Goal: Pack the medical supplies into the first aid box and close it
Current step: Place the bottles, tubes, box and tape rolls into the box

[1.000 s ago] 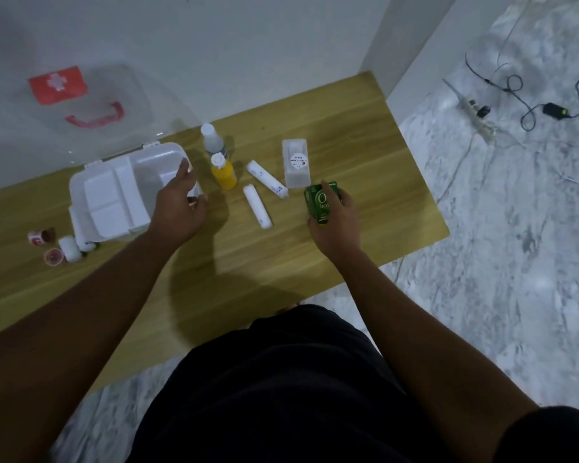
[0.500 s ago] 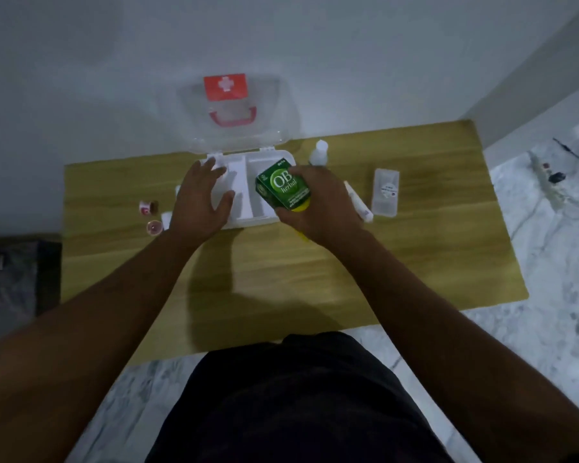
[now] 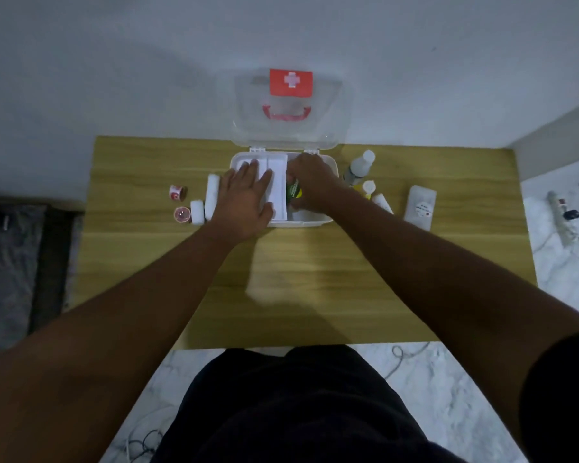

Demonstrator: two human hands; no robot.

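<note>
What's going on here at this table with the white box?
A person is packing a first aid box whose clear lid stands open. The right hand is lowering a green carton into the box, while the left hand rests flat on its white tray. Bandage rolls, bottles and a clear case wait on the table.

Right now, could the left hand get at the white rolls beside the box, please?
Probably yes: the left hand lies flat on the box tray, and the white rolls lie right beside it, uncovered, nothing between.
</note>
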